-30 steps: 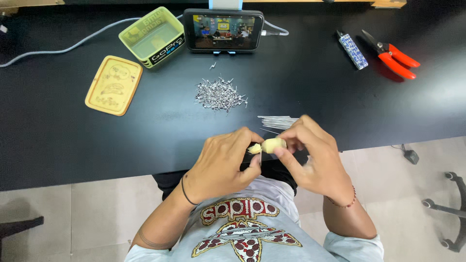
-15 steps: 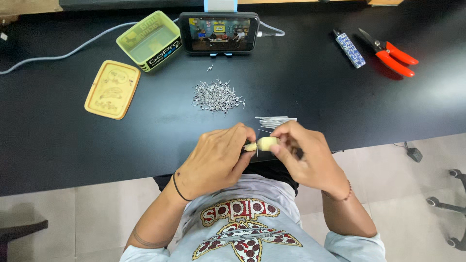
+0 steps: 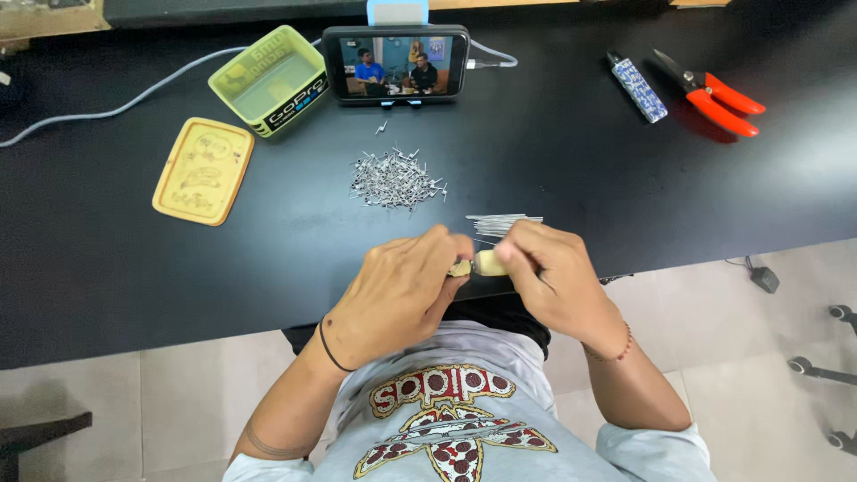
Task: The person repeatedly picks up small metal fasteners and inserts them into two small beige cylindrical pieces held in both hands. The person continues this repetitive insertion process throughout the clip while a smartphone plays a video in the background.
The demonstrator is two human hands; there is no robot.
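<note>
Both of my hands meet at the near edge of the black table (image 3: 580, 161). My right hand (image 3: 553, 281) grips a small pale wooden-handled tool (image 3: 486, 262). My left hand (image 3: 402, 295) pinches at the tool's tip, fingers closed; what it pinches is too small to see. A short bundle of straight metal pins (image 3: 504, 220) lies just beyond my right hand. Farther out sits a heap of small bent metal pieces (image 3: 397, 178).
A phone (image 3: 395, 62) stands on a blue holder at the back, playing a video, with a cable running left. A green open box (image 3: 266, 80) and its yellow lid (image 3: 203, 170) lie at the left. Red-handled cutters (image 3: 714, 94) and a patterned lighter (image 3: 637, 87) lie back right.
My hands stay together on the tool at the table's edge, shifting only slightly; the fingers have turned a little around it. Nothing on the table has moved.
</note>
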